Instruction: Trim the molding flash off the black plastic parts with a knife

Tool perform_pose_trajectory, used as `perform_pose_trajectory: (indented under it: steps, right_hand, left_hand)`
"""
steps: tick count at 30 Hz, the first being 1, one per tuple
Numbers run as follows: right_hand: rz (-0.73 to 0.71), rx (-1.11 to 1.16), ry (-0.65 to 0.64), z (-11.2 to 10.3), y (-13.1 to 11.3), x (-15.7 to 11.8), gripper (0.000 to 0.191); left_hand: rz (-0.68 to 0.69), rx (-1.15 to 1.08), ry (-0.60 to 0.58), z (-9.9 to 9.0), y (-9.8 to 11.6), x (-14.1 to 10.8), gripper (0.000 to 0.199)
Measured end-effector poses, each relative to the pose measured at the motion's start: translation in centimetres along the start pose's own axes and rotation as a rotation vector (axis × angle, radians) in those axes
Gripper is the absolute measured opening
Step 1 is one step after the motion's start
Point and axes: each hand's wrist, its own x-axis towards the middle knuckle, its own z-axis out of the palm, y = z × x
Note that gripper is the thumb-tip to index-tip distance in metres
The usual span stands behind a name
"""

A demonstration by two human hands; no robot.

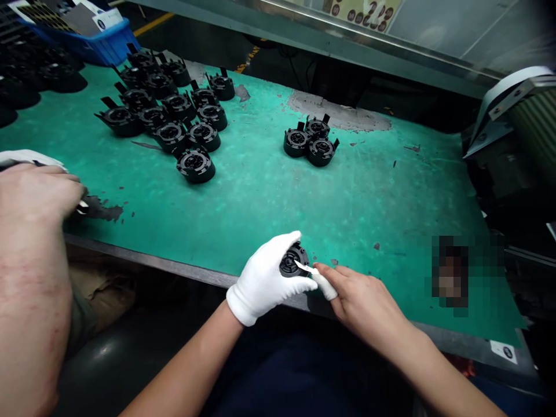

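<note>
Near the front edge of the table, my left hand (pixel 263 275) wears a white glove and is closed around a round black plastic part (pixel 290 263). The part's ribbed face is turned up toward me. My right hand (pixel 358 292) is bare apart from a white covering on what looks like the thumb. It grips a small knife (pixel 305 267) with a pale, slightly curved blade. The blade's tip is over the face of the black part; whether it touches is too small to tell. The knife's handle is hidden in my fingers.
On the green tabletop (pixel 243 214) stand a cluster of similar black parts (pixel 171 134) at left and a group of three (pixel 320 152) beyond my hands. A blue bin (pixel 104 43) sits at the far left. A co-worker's arm (pixel 32 255) reaches in at left.
</note>
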Motion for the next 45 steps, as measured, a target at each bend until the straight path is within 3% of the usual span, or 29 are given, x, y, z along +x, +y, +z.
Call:
perform_pose_trajectory:
  steps: [15, 21, 27, 34, 39, 45]
  right_hand:
    - [0.185, 0.112, 0.107, 2.5, -3.0, -1.3, 0.059]
    - [0.133, 0.365, 0.27, 2.1, -0.5, -2.0, 0.037]
    - [-0.018, 0.303, 0.172, 1.0, 2.2, -1.1, 0.039]
    - [-0.12, 0.293, 0.056, 0.7, 2.6, -0.4, 0.047]
    - [-0.081, 0.197, 0.053, 0.7, 2.1, -0.5, 0.049]
    - [-0.015, 0.134, 0.089, 1.3, 0.6, -1.1, 0.05]
  left_hand:
    - [0.051, 0.019, 0.069, 0.6, 0.0, -0.3, 0.087]
    - [0.088, 0.042, 0.046, 0.3, -0.3, 0.0, 0.086]
    - [0.064, 0.062, -0.007, -0.4, 0.0, -0.2, 0.088]
    - [-0.032, 0.011, 0.157, 0.8, 1.0, -1.9, 0.1]
    - [-0.049, -0.004, 0.17, 1.6, 0.8, -1.4, 0.083]
    - [-0.02, -0.005, 0.185, 1.6, 0.4, -1.3, 0.083]
